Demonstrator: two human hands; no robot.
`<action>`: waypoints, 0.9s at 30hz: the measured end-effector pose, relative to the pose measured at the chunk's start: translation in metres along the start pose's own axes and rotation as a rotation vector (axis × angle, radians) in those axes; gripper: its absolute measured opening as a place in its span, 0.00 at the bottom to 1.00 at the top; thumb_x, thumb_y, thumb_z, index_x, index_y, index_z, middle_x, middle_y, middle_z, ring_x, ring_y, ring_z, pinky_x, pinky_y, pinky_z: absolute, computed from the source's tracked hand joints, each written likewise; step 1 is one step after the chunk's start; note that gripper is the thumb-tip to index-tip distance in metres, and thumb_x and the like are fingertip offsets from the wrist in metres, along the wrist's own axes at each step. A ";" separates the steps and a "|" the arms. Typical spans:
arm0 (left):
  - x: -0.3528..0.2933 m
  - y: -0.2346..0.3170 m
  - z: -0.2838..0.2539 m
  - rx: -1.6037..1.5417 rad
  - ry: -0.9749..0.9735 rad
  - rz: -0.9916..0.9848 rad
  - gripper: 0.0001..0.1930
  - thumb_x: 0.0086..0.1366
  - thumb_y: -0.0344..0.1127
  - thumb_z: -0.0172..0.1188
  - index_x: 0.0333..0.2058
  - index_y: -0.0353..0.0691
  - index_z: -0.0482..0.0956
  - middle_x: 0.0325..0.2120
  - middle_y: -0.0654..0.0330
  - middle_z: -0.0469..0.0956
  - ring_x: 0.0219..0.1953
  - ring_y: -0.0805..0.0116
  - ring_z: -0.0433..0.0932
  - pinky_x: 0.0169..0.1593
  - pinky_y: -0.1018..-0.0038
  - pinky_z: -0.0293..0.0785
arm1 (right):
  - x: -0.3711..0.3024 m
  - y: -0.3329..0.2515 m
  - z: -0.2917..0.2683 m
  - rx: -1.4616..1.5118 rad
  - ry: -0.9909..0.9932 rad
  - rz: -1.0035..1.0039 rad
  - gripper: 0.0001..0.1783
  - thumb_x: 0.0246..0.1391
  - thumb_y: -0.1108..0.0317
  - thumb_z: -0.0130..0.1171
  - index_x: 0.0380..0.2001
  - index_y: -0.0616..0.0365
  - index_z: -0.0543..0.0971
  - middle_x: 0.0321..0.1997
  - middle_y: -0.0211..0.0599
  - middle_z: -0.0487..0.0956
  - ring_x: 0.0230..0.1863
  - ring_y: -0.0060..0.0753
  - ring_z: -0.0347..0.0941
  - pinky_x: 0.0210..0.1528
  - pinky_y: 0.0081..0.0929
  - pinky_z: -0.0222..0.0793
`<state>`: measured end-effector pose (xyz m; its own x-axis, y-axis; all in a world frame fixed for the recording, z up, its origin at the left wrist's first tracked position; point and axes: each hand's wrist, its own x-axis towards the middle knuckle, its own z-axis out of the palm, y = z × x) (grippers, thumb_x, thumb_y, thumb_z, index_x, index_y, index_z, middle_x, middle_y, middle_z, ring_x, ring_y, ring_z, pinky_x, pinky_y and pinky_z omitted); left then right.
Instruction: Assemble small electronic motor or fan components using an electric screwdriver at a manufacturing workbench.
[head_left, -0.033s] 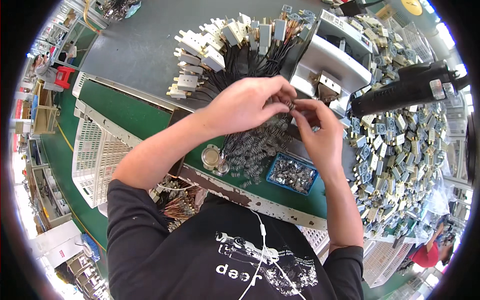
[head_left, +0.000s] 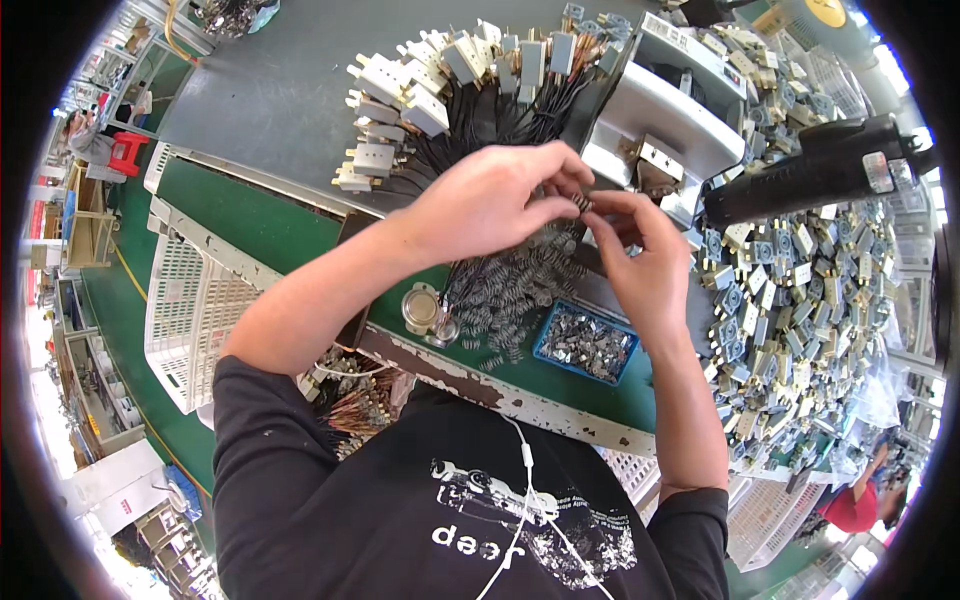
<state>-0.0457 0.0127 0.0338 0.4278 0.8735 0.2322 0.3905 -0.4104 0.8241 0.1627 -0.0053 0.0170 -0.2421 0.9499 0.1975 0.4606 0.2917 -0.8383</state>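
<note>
Over the bench, my left hand and my right hand meet at the fingertips. Between them is a small coil spring, pinched by the left thumb and fingers. My right thumb and index finger close on its other side. Below the hands spreads a loose pile of coil springs. Beside the pile, a blue tray holds small shiny metal parts. Just beyond my right hand stands a silver machine, with a pale plug body at its front.
Corded plugs fan out at the back left. Many plug housings heap on the right, under a black cylindrical tool. A round metal tin sits near the bench's chipped front edge. White crates stand below.
My right fingers have shifted slightly apart from the left ones, and more of the spring shows between them. Both hands stay in nearly the same place.
</note>
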 end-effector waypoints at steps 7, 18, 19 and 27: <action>0.005 0.003 -0.013 0.024 -0.064 0.032 0.10 0.64 0.29 0.66 0.43 0.36 0.81 0.32 0.57 0.84 0.35 0.69 0.83 0.41 0.73 0.77 | 0.002 -0.008 -0.007 0.002 -0.052 0.017 0.10 0.59 0.71 0.67 0.42 0.61 0.81 0.32 0.28 0.83 0.28 0.14 0.73 0.33 0.18 0.69; -0.006 0.005 -0.029 0.057 0.020 -0.035 0.12 0.67 0.27 0.64 0.48 0.39 0.81 0.34 0.67 0.81 0.37 0.80 0.78 0.43 0.79 0.75 | -0.039 -0.016 0.032 -0.176 -0.293 -0.502 0.17 0.43 0.76 0.67 0.41 0.55 0.83 0.42 0.37 0.80 0.38 0.40 0.77 0.41 0.34 0.75; -0.006 0.005 -0.031 0.060 0.010 -0.029 0.12 0.67 0.27 0.64 0.48 0.39 0.81 0.34 0.67 0.81 0.37 0.80 0.78 0.43 0.79 0.75 | -0.042 -0.019 0.043 -0.193 -0.354 -0.526 0.18 0.41 0.77 0.66 0.40 0.55 0.84 0.42 0.37 0.80 0.39 0.41 0.77 0.42 0.35 0.75; -0.016 0.004 -0.041 0.071 0.065 -0.031 0.10 0.66 0.31 0.64 0.46 0.40 0.82 0.32 0.62 0.83 0.35 0.74 0.82 0.42 0.75 0.78 | -0.044 -0.027 0.071 -0.379 -0.449 -0.596 0.11 0.48 0.70 0.61 0.37 0.54 0.80 0.33 0.33 0.72 0.37 0.36 0.74 0.39 0.33 0.73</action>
<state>-0.0846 0.0081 0.0549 0.3618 0.9004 0.2417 0.4611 -0.3982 0.7930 0.1003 -0.0633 -0.0057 -0.8162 0.5134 0.2652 0.3843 0.8250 -0.4143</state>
